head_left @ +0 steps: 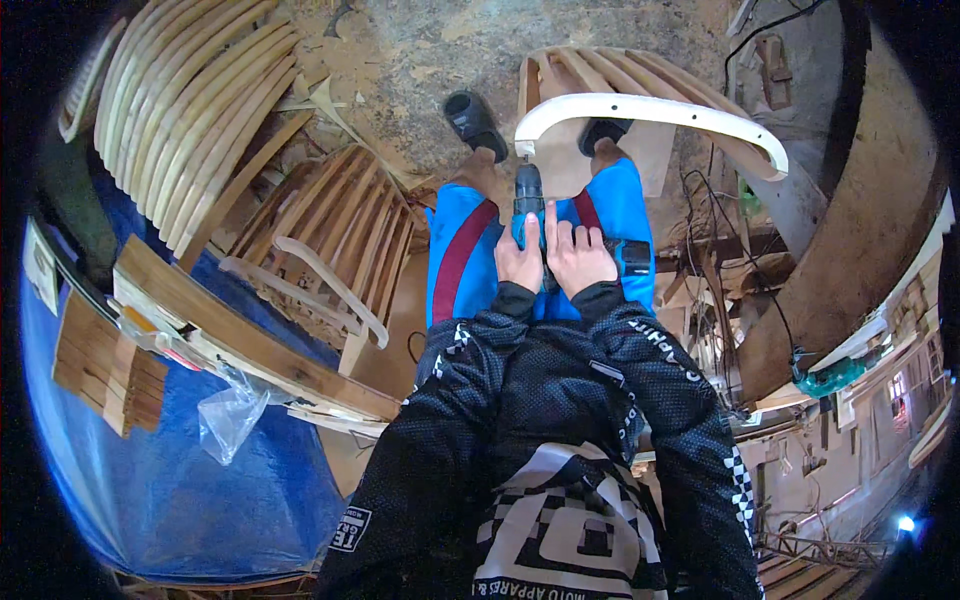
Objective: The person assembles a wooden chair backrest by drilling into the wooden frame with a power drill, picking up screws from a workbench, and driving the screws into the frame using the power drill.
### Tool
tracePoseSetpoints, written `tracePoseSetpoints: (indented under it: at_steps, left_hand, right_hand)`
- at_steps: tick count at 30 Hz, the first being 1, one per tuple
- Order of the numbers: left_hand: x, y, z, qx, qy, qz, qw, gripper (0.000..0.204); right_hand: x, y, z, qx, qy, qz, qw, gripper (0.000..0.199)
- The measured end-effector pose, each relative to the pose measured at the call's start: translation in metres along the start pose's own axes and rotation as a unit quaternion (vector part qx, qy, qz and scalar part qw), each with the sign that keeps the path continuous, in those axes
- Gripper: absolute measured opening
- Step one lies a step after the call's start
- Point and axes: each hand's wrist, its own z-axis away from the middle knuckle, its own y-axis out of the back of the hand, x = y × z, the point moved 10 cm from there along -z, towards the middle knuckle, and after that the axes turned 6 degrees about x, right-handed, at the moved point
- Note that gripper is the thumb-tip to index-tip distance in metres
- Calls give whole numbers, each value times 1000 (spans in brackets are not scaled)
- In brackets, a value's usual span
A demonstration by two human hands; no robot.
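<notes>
Black patterned jacket sleeves: enter from the lower edge, meeting at centre.

Left hand (519, 262): wrapped around the rear of a dark cordless power drill (529, 200), fingers clenched on its body.

Right hand (577, 255): grasping the same drill just beside the left, fingers laid over the top; a teal-and-black part of the tool (632, 257) shows at its right.

Drill: held over the blue trousers with dark red stripe (462, 255), nose pointing away, tip touching the white curved wooden rail (650, 115).

Rail: arches across a slatted pale wooden chair frame (590, 72) in front of the knees.

Black shoe (472, 120): on the dusty floor (420, 50).

Left, farther: another slatted frame (330, 235), stacked curved wooden slats (190, 90), blue tarpaulin (150, 480).
</notes>
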Motion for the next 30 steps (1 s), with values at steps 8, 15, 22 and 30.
tracePoseSetpoints:
  at_steps: [8, 15, 22, 30]
  left_hand:
    - [4, 4, -2, -1, -22, -25, 999, 37]
    - [0, 3, -1, -19, 7, -4, 1000, 37]
    - [-1, 3, 0, -39, 22, -43, 998, 40]
    - [2, 4, -4, -18, -9, -31, 999, 41]
  right_hand:
    - [-2, -1, -2, -13, -21, -5, 1000, 53]
    - [-2, 0, -3, -26, -21, -1, 999, 54]
    - [-2, 0, -3, -42, -26, -14, 999, 56]
    - [-4, -1, -3, -39, -21, -9, 999, 58]
